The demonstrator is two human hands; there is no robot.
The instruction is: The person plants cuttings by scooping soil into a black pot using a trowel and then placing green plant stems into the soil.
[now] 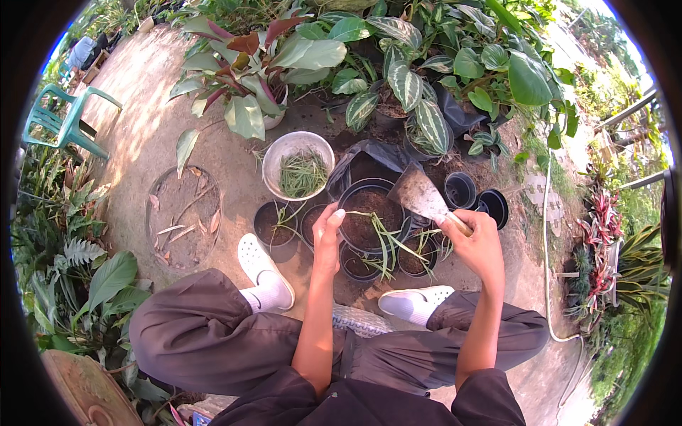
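My left hand (pixel 326 234) pinches the pale stem end of a grassy green plant cutting (pixel 379 229) at the left rim of a black plastic pot (pixel 345 242). The cutting's narrow leaves droop over the pot's right side. Dark soil (pixel 367 210) fills this pot. In my right hand (pixel 476 242) is a broad-bladed scraper (pixel 418 193), gripped by its wooden handle. Its soil-stained blade points up and left, over the pot's right rim. Smaller soil-filled pots with similar cuttings stand close around, among them one pot (pixel 275 226) at the left and another (pixel 415 255) below.
A whitish bowl (pixel 270 165) holds more green cuttings (pixel 303 173). Behind the pot lies a black plastic bag (pixel 381 152). Two black pots (pixel 460 190) (pixel 493 206) stand at the right. Leafy potted plants line the far side. A hose (pixel 546 255) runs along the right; a green chair (pixel 69 125) stands left.
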